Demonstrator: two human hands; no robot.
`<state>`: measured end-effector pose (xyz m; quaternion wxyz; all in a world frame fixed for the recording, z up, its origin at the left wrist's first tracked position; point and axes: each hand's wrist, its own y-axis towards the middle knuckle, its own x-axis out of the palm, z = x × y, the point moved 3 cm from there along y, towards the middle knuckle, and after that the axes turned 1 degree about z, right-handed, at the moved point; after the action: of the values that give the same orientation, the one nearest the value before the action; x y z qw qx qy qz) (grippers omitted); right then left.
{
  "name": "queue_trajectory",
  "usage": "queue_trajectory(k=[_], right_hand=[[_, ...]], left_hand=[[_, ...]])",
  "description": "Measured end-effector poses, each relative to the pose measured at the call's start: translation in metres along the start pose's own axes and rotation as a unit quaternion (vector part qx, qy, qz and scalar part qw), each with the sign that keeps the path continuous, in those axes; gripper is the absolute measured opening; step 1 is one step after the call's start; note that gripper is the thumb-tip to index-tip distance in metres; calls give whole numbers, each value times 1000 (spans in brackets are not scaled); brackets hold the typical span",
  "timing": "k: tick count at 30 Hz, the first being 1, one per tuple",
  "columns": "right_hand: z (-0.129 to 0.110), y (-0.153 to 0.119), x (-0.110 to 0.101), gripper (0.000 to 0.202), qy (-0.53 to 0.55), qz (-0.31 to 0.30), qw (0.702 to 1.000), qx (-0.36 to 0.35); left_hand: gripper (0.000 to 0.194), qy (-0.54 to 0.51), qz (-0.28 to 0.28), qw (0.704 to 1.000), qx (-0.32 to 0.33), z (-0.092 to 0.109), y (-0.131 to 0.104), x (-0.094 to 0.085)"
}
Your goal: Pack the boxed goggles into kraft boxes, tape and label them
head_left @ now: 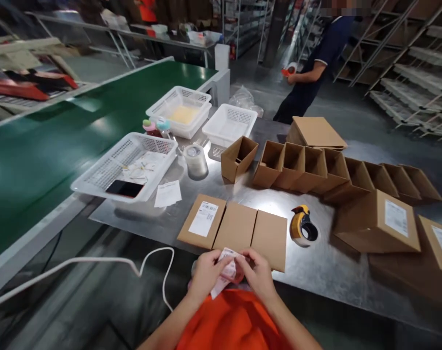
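Observation:
Close to my body, a white printed label (221,286) is pinched between my two hands at the table's front edge. My left hand (207,272) grips its left side with thumb and fingers. On the other side, my right hand (257,273) holds its upper right part. Just beyond my hands lie three closed cardboard boxes in a row: a labelled box (195,228), a plain middle box (236,224) and a plain right box (270,233). A yellow and black tape dispenser (301,226) sits to their right.
Several open boxes (293,163) line the metal table (323,262). Labelled boxes (379,223) stand at right. A basket (151,146) with a phone (125,188), tape rolls (195,160) and loose papers (168,193) are at left. Beyond runs a green conveyor (97,114); a person (319,63) stands behind.

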<state>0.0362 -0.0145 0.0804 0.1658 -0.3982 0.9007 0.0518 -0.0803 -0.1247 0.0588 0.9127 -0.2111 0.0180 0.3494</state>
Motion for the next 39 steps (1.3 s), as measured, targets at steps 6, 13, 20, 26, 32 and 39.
queue_trajectory(k=[6,13,20,26,32,39], right_hand=[[55,79,4,14,-154,126,980,-10],[92,145,5,14,-277,155,948,4],[87,100,41,62,-477,-97,860,-155],[85,116,45,68,-489,-95,862,-92],[80,121,37,64,-319,-33,946,-39],[47,55,-7,47,-63,59,996,-18]], left_hand=[[52,-69,-30,993,-90,-62,17,12],[75,-112,-136,964,-200,-94,-11,18],[67,32,-180,983,3,-59,-51,-33],[63,3,-100,995,-26,-39,-40,-53],[68,-69,-113,988,-81,-35,-24,-36],[72,-57,-173,978,-99,-45,-19,-5]])
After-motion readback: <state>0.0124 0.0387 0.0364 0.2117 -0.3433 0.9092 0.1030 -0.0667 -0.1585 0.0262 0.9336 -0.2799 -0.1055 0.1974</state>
